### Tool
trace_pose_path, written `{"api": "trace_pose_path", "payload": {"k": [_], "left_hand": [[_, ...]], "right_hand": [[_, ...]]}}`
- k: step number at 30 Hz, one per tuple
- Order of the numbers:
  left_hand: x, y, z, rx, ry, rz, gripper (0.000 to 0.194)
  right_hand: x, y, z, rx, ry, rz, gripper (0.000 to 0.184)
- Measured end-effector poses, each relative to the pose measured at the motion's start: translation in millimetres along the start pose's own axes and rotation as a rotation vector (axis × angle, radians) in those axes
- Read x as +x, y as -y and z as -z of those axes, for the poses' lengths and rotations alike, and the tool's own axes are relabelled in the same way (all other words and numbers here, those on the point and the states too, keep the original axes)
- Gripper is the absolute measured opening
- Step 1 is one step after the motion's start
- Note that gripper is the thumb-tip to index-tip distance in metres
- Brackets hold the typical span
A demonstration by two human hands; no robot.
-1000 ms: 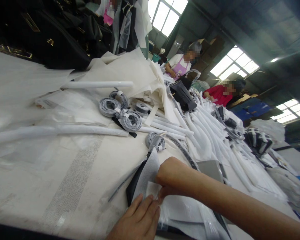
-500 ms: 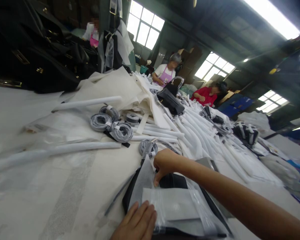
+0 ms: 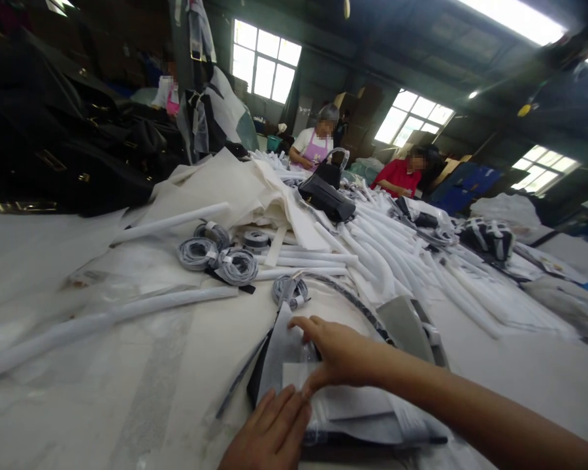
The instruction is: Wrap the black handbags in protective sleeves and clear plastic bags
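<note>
A black handbag covered with pale sheets and clear plastic wrap lies on the table in front of me. My left hand rests on its near left edge, fingers stretched out side by side. Over the bag's upper left part is my right hand, its thumb and forefinger spread wide in a curve. The thumb tip comes down close to my left fingertips. Much of the bag's top is hidden under the right hand and forearm. A coiled, wrapped strap sits just beyond the bag's left tip.
More coiled straps lie to the left, beside long white wrapped tubes. Pale sheets are heaped behind them, with a black handbag further back. Black bags pile up at far left. Two people work across the table.
My right hand has gone from a bent grip with its thumb on the bag to a spread thumb and forefinger. The thumb is now nearer my left hand, which stays on the edge.
</note>
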State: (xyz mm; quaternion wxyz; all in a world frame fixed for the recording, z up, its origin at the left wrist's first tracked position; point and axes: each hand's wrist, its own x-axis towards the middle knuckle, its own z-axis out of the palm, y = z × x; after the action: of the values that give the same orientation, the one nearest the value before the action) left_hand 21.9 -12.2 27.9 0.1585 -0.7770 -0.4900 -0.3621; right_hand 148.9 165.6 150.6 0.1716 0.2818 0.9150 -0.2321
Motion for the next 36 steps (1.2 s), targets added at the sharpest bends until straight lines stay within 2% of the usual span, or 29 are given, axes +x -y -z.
{"api": "trace_pose_path", "payload": {"k": [2, 4, 8, 11, 14, 16, 18, 21, 24, 28, 33, 34, 36], "left_hand": [[-2, -2, 0.0, -0.006, 0.018, 0.014, 0.036], [-4, -3, 0.0, -0.008, 0.039, 0.029, 0.038], [-7, -1, 2.8, -0.021, 0.078, 0.048, 0.043], [-4, 2, 7.0, -0.044, 0.076, 0.021, 0.041], [-2, 3, 11.2, -0.070, 0.054, 0.010, 0.037], [0, 4, 13.5, -0.080, 0.039, 0.011, 0.033], [1, 3, 15.5, -0.091, 0.036, 0.018, 0.031], [4, 2, 17.2, -0.118, 0.061, 0.073, 0.033], [7, 1, 17.2, -0.106, 0.075, 0.097, 0.037], [11, 1, 16.4, -0.067, 0.082, 0.086, 0.037], [12, -1, 14.9, -0.046, 0.045, 0.077, 0.034], [12, -2, 14.4, -0.048, 0.038, 0.080, 0.033], [10, -1, 13.3, -0.056, 0.030, 0.091, 0.030]], "right_hand": [[-1, 1, -17, 0.022, -0.018, -0.047, 0.108], [2, -4, -25, 0.020, -0.024, -0.053, 0.109], [9, -15, -22, 0.111, 0.002, -0.019, 0.101], [4, -14, -15, 0.170, -0.012, -0.017, 0.088], [-15, -6, -22, 0.152, -0.205, 0.034, 0.059], [-34, 1, -36, 0.079, -0.377, 0.117, 0.043], [-52, 7, -56, -0.056, -0.472, 0.231, 0.034], [-71, 9, -87, -0.325, -0.562, 0.351, 0.045], [-76, 7, -104, -0.475, -0.660, 0.316, 0.040], [-77, 3, -105, -0.487, -0.726, 0.264, 0.033], [-86, -2, -104, -0.514, -0.676, 0.289, 0.056], [-87, -3, -107, -0.530, -0.691, 0.301, 0.058], [-87, -3, -112, -0.546, -0.743, 0.328, 0.050]]}}
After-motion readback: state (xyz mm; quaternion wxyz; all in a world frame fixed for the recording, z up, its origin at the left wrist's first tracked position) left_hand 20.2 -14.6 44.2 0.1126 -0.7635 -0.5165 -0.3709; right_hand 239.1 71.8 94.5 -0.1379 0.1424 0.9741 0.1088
